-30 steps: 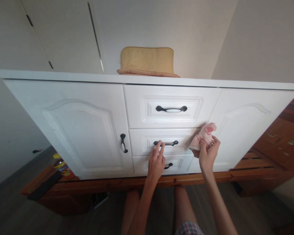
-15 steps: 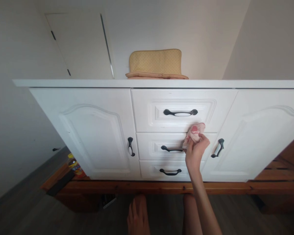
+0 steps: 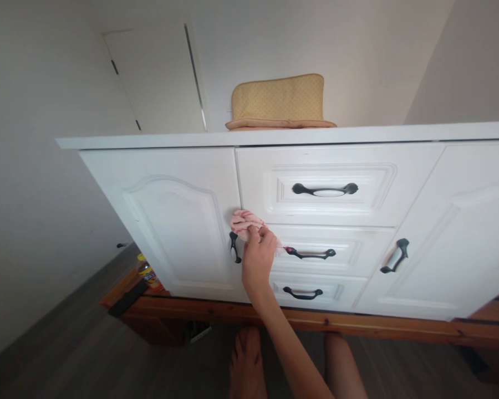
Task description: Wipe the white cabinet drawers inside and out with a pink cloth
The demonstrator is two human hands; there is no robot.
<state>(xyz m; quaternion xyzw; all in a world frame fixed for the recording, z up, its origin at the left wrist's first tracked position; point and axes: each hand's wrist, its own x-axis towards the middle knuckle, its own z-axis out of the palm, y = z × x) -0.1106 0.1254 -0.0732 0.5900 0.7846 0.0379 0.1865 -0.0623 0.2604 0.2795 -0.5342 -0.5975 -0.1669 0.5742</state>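
the cloth (image 3: pixel 242 220) is streaked pink, the cabinet (image 3: pixel 170 227) white, the dotted pad (image 3: pixel 278 100) yellow, the wooden rail (image 3: pixel 399 327) reddish brown.

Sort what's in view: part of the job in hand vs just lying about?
In the job:
- right hand, gripping the cloth
- pink cloth, bunched, held at the cabinet front where the left door meets the drawers
- white cabinet, doors and drawers shut

Just lying about:
- yellow dotted pad, on the cabinet top
- yellow-capped bottle, beside the cabinet's left end
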